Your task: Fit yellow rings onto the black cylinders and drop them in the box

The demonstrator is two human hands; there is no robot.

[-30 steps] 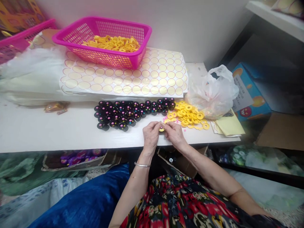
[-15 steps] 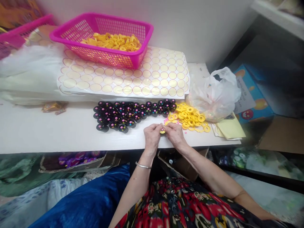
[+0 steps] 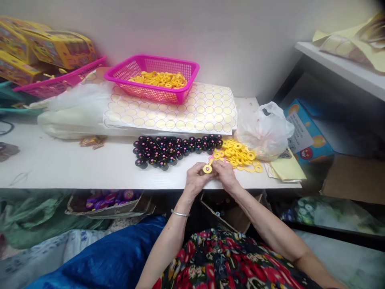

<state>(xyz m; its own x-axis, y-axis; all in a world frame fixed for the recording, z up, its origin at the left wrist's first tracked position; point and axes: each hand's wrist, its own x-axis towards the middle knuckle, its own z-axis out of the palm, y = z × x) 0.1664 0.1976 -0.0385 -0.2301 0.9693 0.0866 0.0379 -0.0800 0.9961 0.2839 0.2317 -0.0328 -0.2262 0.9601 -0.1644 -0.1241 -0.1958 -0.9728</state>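
Note:
Close to the table's front edge, my left hand (image 3: 196, 177) and my right hand (image 3: 224, 174) are together, fingers closed around one small yellow ring piece (image 3: 207, 169) with a pink centre. What lies under the ring is hidden by my fingers. Just beyond my right hand is a heap of yellow ring pieces (image 3: 240, 152), with small pink bits (image 3: 212, 158) at its left side. To the left, rows of small black round pieces (image 3: 162, 150) with pink centres and coloured dots stand on the white table (image 3: 75, 168).
A pink basket (image 3: 192, 80) of yellow pieces rests on sheets of round stickers (image 3: 207, 108). A knotted plastic bag (image 3: 264, 132) and folded yellow paper (image 3: 287, 165) are at the right, beside a blue box (image 3: 313, 138). Open cartons (image 3: 144, 204) sit below the edge.
The ring piece now faces up with its yellow face and pink centre showing, and my right fingers have shifted around it. The camera view has tilted up and turned.

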